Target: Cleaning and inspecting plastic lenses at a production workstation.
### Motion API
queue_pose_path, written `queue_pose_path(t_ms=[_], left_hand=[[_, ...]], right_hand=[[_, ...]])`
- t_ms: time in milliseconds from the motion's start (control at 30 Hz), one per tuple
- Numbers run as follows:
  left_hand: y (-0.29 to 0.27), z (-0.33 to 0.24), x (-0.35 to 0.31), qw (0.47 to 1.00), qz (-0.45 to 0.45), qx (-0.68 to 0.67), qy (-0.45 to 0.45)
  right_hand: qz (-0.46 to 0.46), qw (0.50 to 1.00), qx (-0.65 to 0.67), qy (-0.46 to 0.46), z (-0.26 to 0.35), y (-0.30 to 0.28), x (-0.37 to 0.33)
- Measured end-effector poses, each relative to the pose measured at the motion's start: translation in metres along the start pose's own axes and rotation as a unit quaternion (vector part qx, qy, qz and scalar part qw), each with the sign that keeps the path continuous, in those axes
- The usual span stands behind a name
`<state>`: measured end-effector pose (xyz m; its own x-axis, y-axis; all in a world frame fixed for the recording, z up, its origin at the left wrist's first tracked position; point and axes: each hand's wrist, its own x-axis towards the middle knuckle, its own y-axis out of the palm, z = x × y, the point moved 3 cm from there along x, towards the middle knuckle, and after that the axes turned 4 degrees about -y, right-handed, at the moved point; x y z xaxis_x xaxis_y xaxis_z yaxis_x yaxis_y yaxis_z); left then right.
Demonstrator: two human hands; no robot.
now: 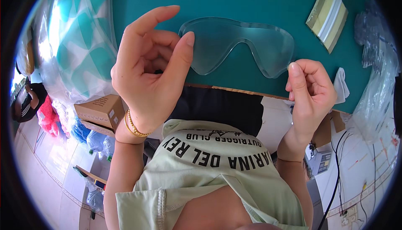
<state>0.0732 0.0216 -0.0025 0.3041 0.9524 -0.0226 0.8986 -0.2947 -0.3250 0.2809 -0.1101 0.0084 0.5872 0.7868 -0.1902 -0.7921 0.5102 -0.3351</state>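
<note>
A clear, one-piece goggle lens with a nose notch and a bevelled rim is over the green tabletop. The thumb and fingertips of my right hand pinch it at its lower right corner. My left hand is at the lens's left end, its index finger stretched out and apart from the thumb. The left thumb tip overlaps the lens edge; whether it presses on it I cannot tell. The other left fingers curl behind the thumb, partly hidden.
Clear plastic sheeting covers the table's left side. A flat packet with a pale stripe lies at the far right. A white cloth sits by the right edge, near more clear plastic. Below left stands a cardboard box; cables trail at right.
</note>
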Motion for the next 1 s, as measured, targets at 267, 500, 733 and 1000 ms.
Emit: queue_pose_path(t_ms=[267,500,733,1000], left_hand=[[0.000,-0.002,0.001,1.000,0.003,0.009,-0.018],[0.001,-0.004,-0.001,1.000,0.005,0.014,-0.017],[0.002,-0.004,-0.001,1.000,0.000,0.027,-0.017],[0.002,0.002,0.002,1.000,0.007,0.022,0.001]], right_hand=[[0.004,1.000,-0.012,0.000,0.002,0.002,0.002],[0.010,0.996,-0.080,0.038,0.013,-0.002,0.007],[-0.196,0.830,-0.490,-0.179,-0.003,-0.046,0.075],[-0.061,0.992,-0.082,-0.075,0.032,-0.037,0.052]])
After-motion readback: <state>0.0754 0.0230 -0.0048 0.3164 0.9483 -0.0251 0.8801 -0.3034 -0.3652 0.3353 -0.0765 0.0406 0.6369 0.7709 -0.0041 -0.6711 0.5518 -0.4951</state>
